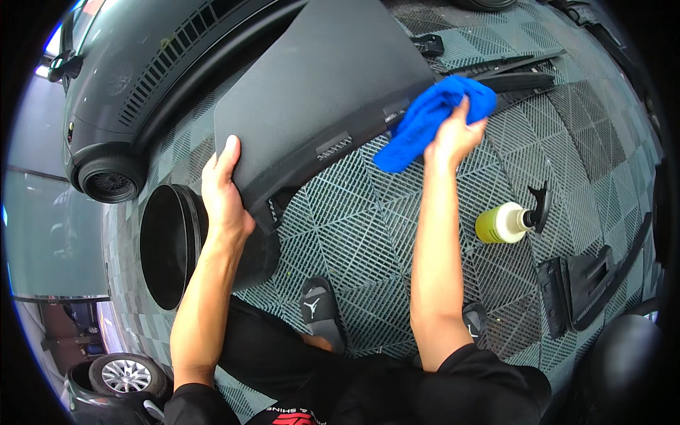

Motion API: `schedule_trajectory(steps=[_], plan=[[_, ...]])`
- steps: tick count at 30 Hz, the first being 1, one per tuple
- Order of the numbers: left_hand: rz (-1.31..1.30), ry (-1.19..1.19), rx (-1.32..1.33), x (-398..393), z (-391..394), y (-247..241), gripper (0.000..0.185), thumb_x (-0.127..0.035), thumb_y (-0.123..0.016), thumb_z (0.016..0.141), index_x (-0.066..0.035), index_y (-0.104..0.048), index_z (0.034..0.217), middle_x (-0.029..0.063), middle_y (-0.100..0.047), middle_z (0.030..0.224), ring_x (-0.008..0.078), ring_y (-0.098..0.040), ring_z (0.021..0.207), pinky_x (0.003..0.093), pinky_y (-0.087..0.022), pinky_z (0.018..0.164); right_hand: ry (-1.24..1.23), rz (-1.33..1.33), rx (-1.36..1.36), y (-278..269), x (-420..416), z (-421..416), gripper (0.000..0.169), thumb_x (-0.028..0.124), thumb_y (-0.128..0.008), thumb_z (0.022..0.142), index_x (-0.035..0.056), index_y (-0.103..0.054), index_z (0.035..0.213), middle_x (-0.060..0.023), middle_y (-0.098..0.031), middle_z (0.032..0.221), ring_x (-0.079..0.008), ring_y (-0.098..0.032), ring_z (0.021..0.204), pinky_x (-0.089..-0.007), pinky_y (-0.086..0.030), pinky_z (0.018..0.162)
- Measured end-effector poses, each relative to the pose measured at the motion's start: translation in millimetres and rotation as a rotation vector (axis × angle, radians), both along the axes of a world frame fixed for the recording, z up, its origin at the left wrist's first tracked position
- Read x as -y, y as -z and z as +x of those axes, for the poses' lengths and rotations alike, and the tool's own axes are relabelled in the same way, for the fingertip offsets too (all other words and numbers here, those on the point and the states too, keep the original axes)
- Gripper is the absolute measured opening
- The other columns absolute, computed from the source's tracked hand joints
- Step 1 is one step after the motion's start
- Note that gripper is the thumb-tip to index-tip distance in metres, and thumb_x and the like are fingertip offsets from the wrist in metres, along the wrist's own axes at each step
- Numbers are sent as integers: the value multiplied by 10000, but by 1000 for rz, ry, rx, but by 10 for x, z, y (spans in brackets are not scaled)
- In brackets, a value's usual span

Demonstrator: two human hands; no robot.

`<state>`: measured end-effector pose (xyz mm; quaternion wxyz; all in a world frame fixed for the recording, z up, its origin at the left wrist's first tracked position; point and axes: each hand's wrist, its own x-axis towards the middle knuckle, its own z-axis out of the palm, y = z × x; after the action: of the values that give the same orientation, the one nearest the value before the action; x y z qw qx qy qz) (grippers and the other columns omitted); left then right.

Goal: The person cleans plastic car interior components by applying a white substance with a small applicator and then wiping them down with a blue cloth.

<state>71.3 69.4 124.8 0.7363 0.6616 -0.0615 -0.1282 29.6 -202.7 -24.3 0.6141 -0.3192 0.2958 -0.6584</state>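
Note:
A large dark grey, textured plastic trim panel (pixel 324 79) is tilted up in front of me, with slotted vents along its lower edge. My left hand (pixel 226 196) grips its near left corner, thumb on the textured face. In my right hand (pixel 457 135) is a bunched blue microfibre cloth (pixel 417 133), which lies against the panel's right end. The cloth hides that part of the edge and some of my fingers.
On the tiled grate floor (pixel 345 223), a spray bottle of yellow-green liquid (pixel 499 223) stands to the right. Black trim pieces (pixel 518 82) lie beyond the cloth, others (pixel 579 287) at lower right. A black bucket (pixel 167 247) is left, near a grey car (pixel 143 69).

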Motion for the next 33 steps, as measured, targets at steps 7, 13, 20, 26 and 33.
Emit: schedule_trajectory(steps=[7,13,20,26,33], plan=[[182,228,335,104,-120,63,358,-230,-568,914,51,-576,1136,90,-632,1055,154,-591,932,281,-452,850,-259,-472,-264,-554,-994,-183,491,115,-778,710,-45,-551,1116,-126,-635,998,-241,-597,972,-375,-458,872],[614,611,1220,139,-249,-35,258,-48,-651,768,68,-588,990,151,-550,788,285,-585,698,324,-481,584,-193,-85,-15,-117,-287,-51,307,131,-576,907,-21,-518,1168,-111,-619,1087,-242,-607,970,-340,-465,875],[948,732,1476,185,-69,7,466,9,-679,608,40,-581,1062,110,-586,890,258,-598,751,352,-500,619,-532,-382,-236,-281,-579,-332,316,248,-485,943,46,-512,1183,-66,-606,1064,-187,-599,938,-325,-508,820],[1085,844,1570,177,-135,217,628,-64,-690,509,9,-565,1120,64,-571,966,214,-562,806,325,-487,719,-795,536,172,-113,-772,-278,254,82,-586,848,31,-554,1094,-73,-634,932,-161,-634,804,-289,-533,666],[1132,767,1410,262,-478,148,685,-436,-714,705,-125,-514,1282,117,-470,1266,309,-455,1159,540,-277,1029,-605,382,205,15,-767,-79,234,13,-568,793,30,-559,1027,-38,-611,847,-142,-606,725,-277,-504,678]])
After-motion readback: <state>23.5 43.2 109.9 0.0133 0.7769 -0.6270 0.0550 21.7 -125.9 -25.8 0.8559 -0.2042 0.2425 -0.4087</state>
